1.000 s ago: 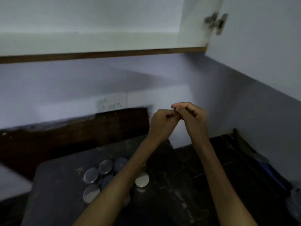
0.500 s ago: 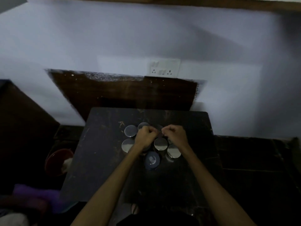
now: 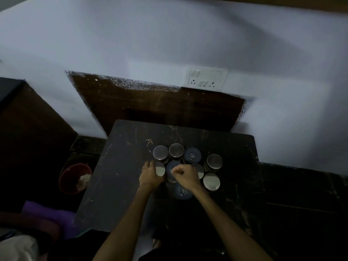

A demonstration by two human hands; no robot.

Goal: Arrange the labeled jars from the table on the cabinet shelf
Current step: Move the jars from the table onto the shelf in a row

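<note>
standing upright in a cluster on the dark bench [image 3: 116, 185]: lidded jars [image 3: 214, 161]. left hand [image 3: 150, 174] curls beside a silver-lid jar [image 3: 160, 168]; right hand [image 3: 185, 176] over a blue-lid jar [image 3: 172, 167]. whether either grip has closed, cannot tell. shelf unseen.

My two arms come in from the bottom edge, bare from the wrists back as far as can be seen, with no sleeves. My left hand [image 3: 151, 175] and right hand [image 3: 185, 176] are bare too. In the dim light, finer detail is lost.
</note>
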